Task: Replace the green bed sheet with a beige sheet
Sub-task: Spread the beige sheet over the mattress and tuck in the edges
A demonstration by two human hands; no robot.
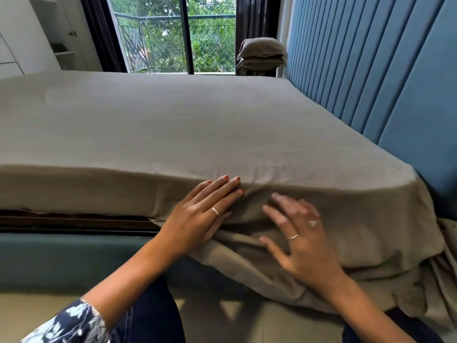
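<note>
Blue headboard [371, 70] at 2 o'clock, beige sheet [173, 125] covers mattress, my left hand [197, 214] and right hand [299, 233] flat, fingers spread, on its limp, light side drape; I'd grab the loose hem at 5 o'clock.

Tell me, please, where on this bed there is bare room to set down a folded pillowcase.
The beige sheet lies bare from the window side to the blue headboard. The near edge is crowded: left hand and right hand press loose folds there.

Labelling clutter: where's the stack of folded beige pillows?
Head view, upper right: the stack of folded beige pillows sits beyond the bed's far edge, between the dark curtain and blue padded headboard.
</note>
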